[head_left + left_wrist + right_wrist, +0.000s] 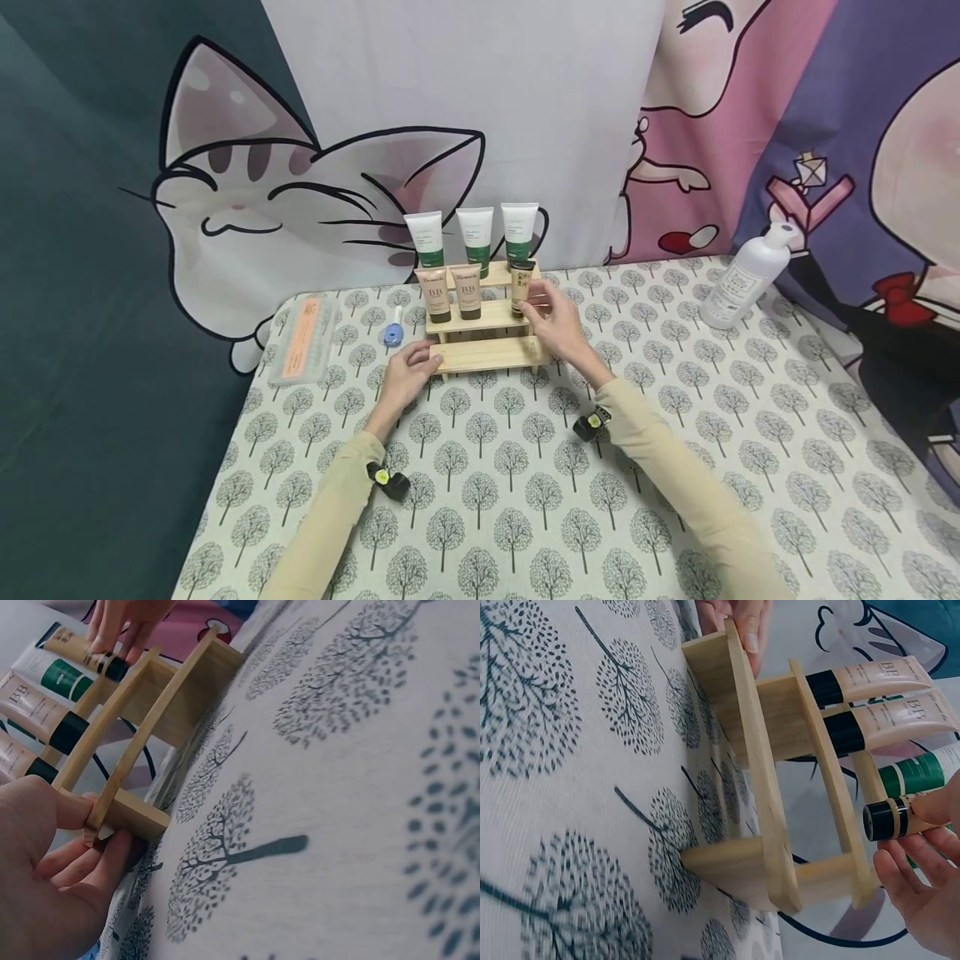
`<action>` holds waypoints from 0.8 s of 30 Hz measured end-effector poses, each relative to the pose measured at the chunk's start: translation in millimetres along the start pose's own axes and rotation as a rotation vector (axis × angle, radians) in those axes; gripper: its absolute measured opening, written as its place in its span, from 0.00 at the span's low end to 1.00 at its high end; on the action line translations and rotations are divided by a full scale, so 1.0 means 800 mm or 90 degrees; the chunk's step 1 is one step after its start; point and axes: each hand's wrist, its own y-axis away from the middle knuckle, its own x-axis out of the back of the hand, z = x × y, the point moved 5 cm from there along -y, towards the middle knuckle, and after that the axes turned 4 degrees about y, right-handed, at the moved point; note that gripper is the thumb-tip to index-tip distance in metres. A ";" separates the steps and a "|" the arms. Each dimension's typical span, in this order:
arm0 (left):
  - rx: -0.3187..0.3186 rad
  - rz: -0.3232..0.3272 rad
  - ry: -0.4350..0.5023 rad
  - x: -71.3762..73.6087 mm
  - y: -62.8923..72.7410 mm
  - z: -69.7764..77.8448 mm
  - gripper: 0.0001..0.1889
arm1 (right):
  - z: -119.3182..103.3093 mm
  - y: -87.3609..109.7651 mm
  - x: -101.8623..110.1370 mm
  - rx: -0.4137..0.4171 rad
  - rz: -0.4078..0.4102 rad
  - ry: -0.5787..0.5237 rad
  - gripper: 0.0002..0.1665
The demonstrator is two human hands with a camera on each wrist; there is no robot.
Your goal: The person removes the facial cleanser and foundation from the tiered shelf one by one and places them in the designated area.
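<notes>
A three-tier wooden rack (487, 353) stands on the table. My left hand (407, 372) grips the left end of its lowest step, thumb on top and fingers beneath, as the left wrist view shows. In my right hand (555, 321) is a small gold tube with a black cap (900, 815), pinched between thumb and fingers. Its cap points down, close over the right end of the middle step. Two beige BB cream tubes (433, 293) stand on that step's left part. Behind them, three white-and-green tubes (476, 229) stand on the top step.
Left of the rack lie a small blue-and-white object (393, 332) and a clear plastic case with an orange label (302, 337). A white pump bottle (746, 279) stands at the back right. A cartoon-printed curtain (465, 83) hangs behind the table with its tree-patterned cloth (480, 500).
</notes>
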 end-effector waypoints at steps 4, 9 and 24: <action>0.011 0.005 0.011 0.000 0.000 0.003 0.25 | 0.000 0.005 0.016 0.015 0.016 0.011 0.19; 0.020 0.019 0.000 0.000 0.002 0.005 0.25 | 0.003 0.016 0.032 -0.005 0.004 0.023 0.19; 0.001 0.036 -0.014 -0.003 0.003 0.002 0.26 | 0.015 0.039 0.063 -0.057 0.008 0.093 0.19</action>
